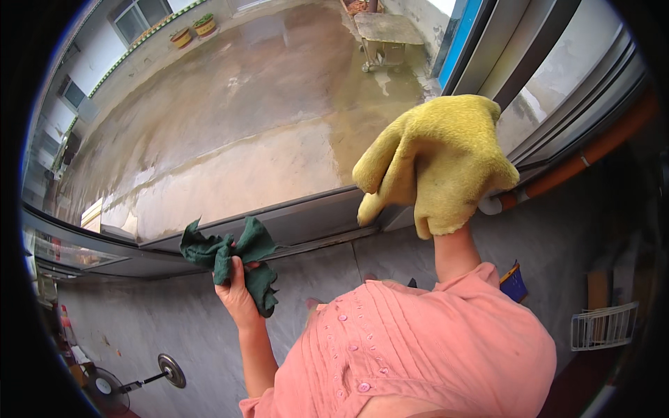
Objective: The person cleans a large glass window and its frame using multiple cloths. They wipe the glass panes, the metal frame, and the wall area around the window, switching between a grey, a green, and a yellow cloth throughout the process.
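A dark green cloth (259, 240) is bunched in my left hand (239, 299), its thumb and fingers closed around it and loose ends sticking out. That hand is in front of the low metal rail of the glazing. On the right, a thick yellow towel (456, 150) drapes over my raised right hand, which holds it up near the upright frame. Only my right forearm (454, 256) shows below the towel; the fingers are hidden beneath it. The large glass pane (230, 118) spans the view before me, in a dark metal frame (306, 221).
Beyond the glass lie a wet courtyard, potted plants (204, 26) and a wheeled cart (389, 31). An orange pipe (592, 155) runs low on the right. A white wire rack (604, 327) and a blue basket (513, 284) stand behind right; a fan (104, 385) is lower left.
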Tool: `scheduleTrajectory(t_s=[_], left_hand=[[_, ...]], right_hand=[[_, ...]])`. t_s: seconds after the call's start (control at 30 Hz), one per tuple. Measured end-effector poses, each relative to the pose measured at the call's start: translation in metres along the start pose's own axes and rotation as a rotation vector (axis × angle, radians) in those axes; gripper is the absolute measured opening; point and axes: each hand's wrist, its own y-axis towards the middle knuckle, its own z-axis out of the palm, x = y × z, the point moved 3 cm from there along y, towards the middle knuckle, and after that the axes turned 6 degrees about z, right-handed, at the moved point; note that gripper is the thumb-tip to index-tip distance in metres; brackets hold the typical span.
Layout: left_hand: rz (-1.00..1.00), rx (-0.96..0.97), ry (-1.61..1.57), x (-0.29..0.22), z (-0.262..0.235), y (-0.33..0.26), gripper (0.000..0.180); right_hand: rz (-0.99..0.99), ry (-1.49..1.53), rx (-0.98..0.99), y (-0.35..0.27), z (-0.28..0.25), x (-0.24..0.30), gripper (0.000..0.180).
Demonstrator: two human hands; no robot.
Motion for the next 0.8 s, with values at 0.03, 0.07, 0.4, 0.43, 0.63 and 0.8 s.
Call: scheduleTrajectory(t_s=[0.03, 0.07, 0.4, 0.43, 0.63, 0.8], left_hand=[[-0.003, -0.034, 0.002, 0.003, -0.007, 0.000, 0.028], [0.001, -0.057, 0.000, 0.002, -0.015, 0.004, 0.028], [-0.044, 0.017, -0.045, 0.015, -0.048, 0.046, 0.028], [-0.037, 0.028, -0.064, 0.014, -0.044, 0.047, 0.029], [-0.042, -0.012, -0.053, 0.011, -0.054, 0.043, 0.027], [-0.038, 0.109, -0.165, 0.003, -0.024, 0.046, 0.032]], right_hand=[[-0.008, 0.003, -0.029, 0.003, -0.005, 0.002, 0.059], [-0.022, -0.001, -0.068, 0.011, -0.011, 0.006, 0.059], [-0.322, -0.375, 0.008, 0.014, 0.077, 0.017, 0.059], [-0.316, -0.433, 0.026, 0.020, 0.087, 0.003, 0.060], [-0.430, -0.557, -0.288, 0.218, 0.037, 0.043, 0.065], [-0.423, -0.679, -0.294, 0.316, 0.042, 0.180, 0.043]])
